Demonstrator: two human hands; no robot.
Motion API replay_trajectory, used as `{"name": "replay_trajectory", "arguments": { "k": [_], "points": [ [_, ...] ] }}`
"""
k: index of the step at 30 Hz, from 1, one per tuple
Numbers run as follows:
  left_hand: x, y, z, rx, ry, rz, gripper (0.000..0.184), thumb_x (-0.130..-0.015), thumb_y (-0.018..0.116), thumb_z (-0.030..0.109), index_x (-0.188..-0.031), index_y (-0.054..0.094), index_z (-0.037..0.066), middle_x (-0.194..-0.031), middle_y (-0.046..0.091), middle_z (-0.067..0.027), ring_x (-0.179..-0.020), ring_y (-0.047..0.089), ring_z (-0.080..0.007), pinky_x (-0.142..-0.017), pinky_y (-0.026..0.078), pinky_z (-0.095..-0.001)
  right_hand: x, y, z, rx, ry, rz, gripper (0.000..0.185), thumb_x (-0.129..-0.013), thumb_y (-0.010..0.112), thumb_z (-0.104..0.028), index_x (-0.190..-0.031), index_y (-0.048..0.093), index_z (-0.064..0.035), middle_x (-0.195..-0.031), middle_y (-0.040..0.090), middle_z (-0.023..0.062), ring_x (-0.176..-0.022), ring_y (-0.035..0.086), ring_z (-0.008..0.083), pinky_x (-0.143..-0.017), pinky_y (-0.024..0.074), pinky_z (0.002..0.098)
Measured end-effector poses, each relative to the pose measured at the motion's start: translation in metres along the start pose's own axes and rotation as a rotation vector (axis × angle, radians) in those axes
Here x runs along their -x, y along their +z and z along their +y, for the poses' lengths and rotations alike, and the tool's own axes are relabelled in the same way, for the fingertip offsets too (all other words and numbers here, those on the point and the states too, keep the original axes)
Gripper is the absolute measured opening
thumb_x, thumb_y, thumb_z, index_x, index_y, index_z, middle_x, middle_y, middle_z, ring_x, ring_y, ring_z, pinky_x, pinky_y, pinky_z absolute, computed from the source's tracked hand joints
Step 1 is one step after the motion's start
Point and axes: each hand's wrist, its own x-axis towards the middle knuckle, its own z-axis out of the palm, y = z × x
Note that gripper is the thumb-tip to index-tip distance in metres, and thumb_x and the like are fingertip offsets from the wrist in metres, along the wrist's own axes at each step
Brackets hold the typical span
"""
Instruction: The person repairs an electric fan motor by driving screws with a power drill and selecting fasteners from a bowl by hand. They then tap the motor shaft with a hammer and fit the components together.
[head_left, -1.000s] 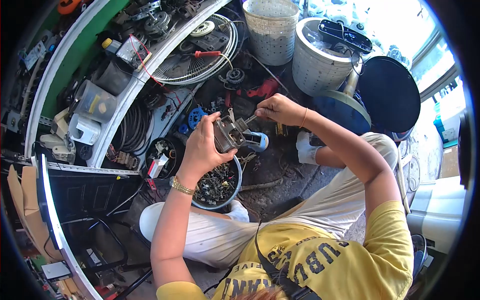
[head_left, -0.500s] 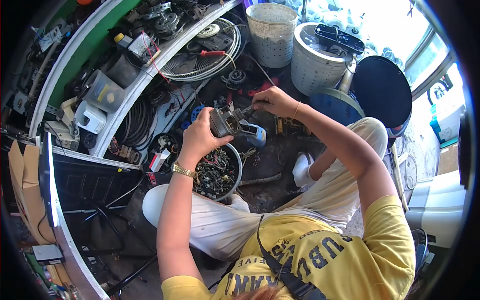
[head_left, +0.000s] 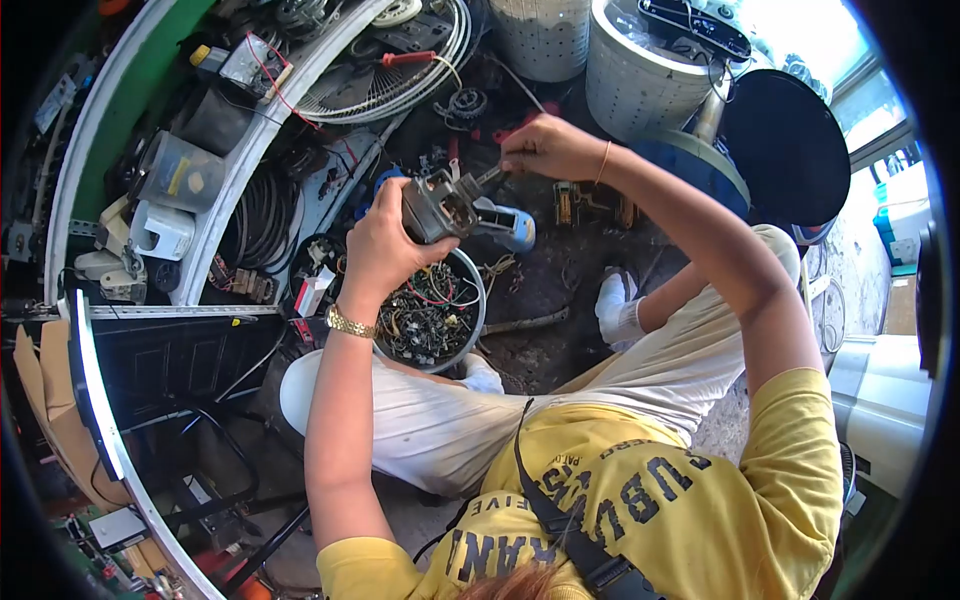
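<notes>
My left hand point(head_left: 385, 250) is wrapped round a grey metal motor point(head_left: 428, 212), with the thumb along its lower edge. Copper-coloured windings show through an opening in its housing. From the motor's right end a thin shaft point(head_left: 488, 176) points up toward my right hand point(head_left: 550, 150). The right fingers are pinched together at the shaft's tip; whether they grip the shaft or some small part on it is hidden. Below the motor stands a round tub point(head_left: 480, 315) filled with small dark scraps and wires. A blue and white plastic part point(head_left: 512, 228) lies just right of the motor.
White shelving point(head_left: 235, 150) on the left carries containers and machine parts. A wire fan guard point(head_left: 375, 112) with a red-handled tool point(head_left: 410, 58) lies at the upper left. Perforated white baskets point(head_left: 645, 95) and a round black panel point(head_left: 785, 145) stand at the upper right.
The view has shifted, so the shelves and baskets sit higher in the picture. My left hand still holds the motor, and my right fingers remain pinched at its shaft end.
</notes>
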Motion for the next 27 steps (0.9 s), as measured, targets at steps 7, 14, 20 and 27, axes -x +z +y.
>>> {"name": "replay_trajectory", "arguments": {
  "k": [7,14,20,27],
  "points": [
    [-0.018,0.006,-0.001,0.042,-0.071,0.049,0.079,-0.062,0.083,0.046,-0.120,0.047,0.008,-0.105,0.065,-0.0162,-0.092,0.065,-0.0361,-0.074,0.053,-0.0450,0.025,0.072,0.025,-0.903,0.398,0.592,0.019,-0.100,0.050,-0.024,-0.097,0.056,-0.0063,-0.071,0.049,-0.0033,-0.058,0.044,0.0066,-0.051,0.0355,0.0226],
    [-0.037,0.007,-0.019,0.072,-0.158,0.023,0.080,-0.062,0.084,0.045,-0.122,0.044,0.010,-0.101,0.066,-0.0200,-0.093,0.065,-0.0390,-0.077,0.051,-0.0463,0.150,0.323,0.065,0.054,0.432,-0.050,0.026,-0.078,0.069,-0.023,-0.096,0.059,-0.0082,-0.095,0.060,0.0120,-0.093,0.058,0.0348,-0.083,0.0473,0.0498],
    [-0.038,0.001,-0.025,0.213,-0.034,-0.036,0.079,-0.056,0.089,0.033,-0.118,0.046,0.011,-0.103,0.066,-0.0145,-0.096,0.064,-0.0346,-0.081,0.051,-0.0421,0.153,0.363,0.075,0.434,0.361,-0.416,0.029,-0.080,0.061,-0.017,-0.109,0.058,-0.0120,-0.108,0.055,0.0086,-0.096,0.060,0.0322,-0.077,0.0500,0.0509],
    [-0.024,-0.006,-0.029,0.244,-0.029,-0.086,0.080,-0.055,0.090,0.029,-0.120,0.046,0.012,-0.104,0.066,-0.0122,-0.096,0.066,-0.0327,-0.081,0.052,-0.0395,0.145,0.256,0.065,0.044,0.513,-0.698,0.034,-0.077,0.067,-0.019,-0.108,0.063,-0.0055,-0.101,0.067,0.0160,-0.093,0.065,0.0286,-0.078,0.0532,0.0435]
  ]
}}
